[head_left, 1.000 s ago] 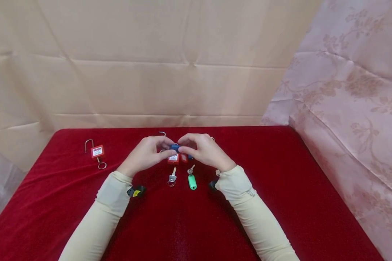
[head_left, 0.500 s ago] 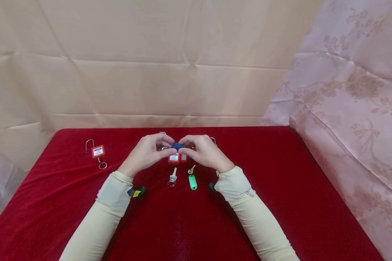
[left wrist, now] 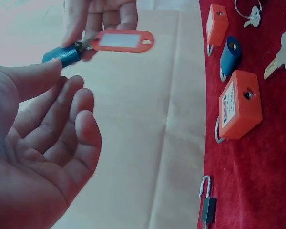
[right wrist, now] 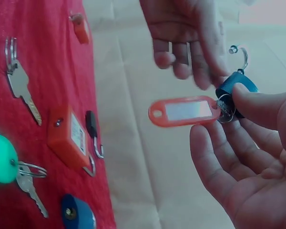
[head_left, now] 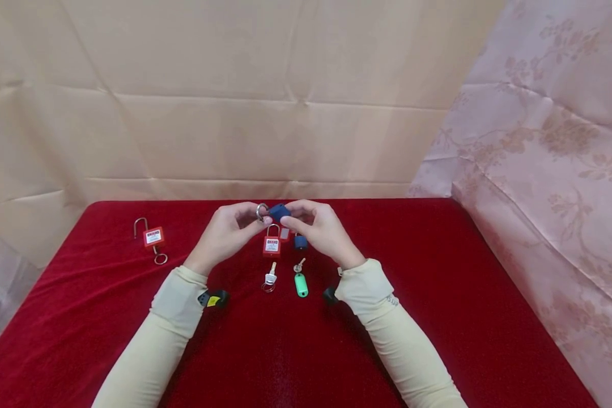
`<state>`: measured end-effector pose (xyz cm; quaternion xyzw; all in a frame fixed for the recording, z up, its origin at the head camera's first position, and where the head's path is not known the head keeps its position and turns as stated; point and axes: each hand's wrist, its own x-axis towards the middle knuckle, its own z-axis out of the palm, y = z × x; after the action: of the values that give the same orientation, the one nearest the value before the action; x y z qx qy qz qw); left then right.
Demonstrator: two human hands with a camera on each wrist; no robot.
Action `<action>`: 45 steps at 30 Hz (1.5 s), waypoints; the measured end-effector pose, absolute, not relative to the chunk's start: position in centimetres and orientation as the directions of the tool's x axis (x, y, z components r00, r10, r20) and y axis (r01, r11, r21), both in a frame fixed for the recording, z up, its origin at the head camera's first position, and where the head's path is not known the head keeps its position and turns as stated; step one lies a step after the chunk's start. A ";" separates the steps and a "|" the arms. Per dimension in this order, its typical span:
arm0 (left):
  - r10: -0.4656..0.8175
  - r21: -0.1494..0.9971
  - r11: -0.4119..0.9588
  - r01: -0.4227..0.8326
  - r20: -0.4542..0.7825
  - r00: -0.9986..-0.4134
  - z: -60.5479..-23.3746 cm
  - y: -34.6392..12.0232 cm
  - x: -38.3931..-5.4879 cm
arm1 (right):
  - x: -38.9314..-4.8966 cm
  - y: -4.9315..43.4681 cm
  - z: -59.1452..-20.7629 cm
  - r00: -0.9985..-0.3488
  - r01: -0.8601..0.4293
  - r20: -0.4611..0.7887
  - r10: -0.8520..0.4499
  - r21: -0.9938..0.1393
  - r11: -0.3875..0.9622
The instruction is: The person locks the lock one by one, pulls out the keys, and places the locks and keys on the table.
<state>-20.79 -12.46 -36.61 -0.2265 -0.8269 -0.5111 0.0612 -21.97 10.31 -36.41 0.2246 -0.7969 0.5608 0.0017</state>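
A creased cream cloth [head_left: 296,124] hung behind a table [head_left: 489,340] covered in red, with a flower-patterned cloth [head_left: 556,113] at the right. Pale sleeves [head_left: 403,345] came in from the near side. The right hand [head_left: 322,231] held a dark blue padlock [head_left: 279,212] raised above the table's far part, pinched between thumb and fingers. The left hand [head_left: 228,231] was just beside it at the open shackle [head_left: 262,213], outer fingers loosely bent; I could not tell whether its thumb and forefinger gripped anything. On the table lay a middle red padlock [head_left: 272,246], a left red padlock [head_left: 153,237] with its shackle swung out, and a right red padlock [left wrist: 217,26], shown by the left wrist view. A second blue padlock [head_left: 300,242] lay just right of the middle one, and a black padlock [right wrist: 91,124] lay near it too. A red tag [right wrist: 188,111] stuck out from the raised padlock on a thin ring. A green tag [head_left: 301,285] with its small key [head_left: 298,265] lay nearer the person, beside a silver key [head_left: 270,277].
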 end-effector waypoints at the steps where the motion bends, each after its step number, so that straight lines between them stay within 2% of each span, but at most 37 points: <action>1: 0.306 0.818 0.367 0.443 0.343 -0.888 -36.6 -12.4 -20.8 | -21.9 10.2 -36.4 -0.898 -0.353 0.246 -0.364 -0.898 0.264; 10: 0.278 0.828 0.367 0.424 0.337 -0.899 -36.6 -12.2 -20.7 | -21.9 10.1 -36.8 -0.884 -0.373 0.247 -0.396 -0.885 0.280; 20: 0.308 0.850 0.345 0.399 0.299 -0.903 -36.8 -12.1 -20.8 | -21.9 9.8 -36.9 -0.891 -0.386 0.267 -0.367 -0.871 0.304; 32: 0.304 0.831 0.405 0.380 0.270 -0.914 -36.8 -12.1 -20.5 | -21.9 9.5 -36.9 -0.889 -0.363 0.238 -0.390 -0.886 0.287; 45: 0.333 0.781 0.485 0.393 0.251 -0.909 -37.0 -11.7 -20.3 | -22.0 10.3 -36.7 -0.888 -0.408 0.320 -0.331 -0.880 0.243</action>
<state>-20.34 -11.71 -36.97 -0.2107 -0.8612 -0.4614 0.0329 -22.01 10.33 -36.68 0.2343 -0.7876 0.5688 0.0339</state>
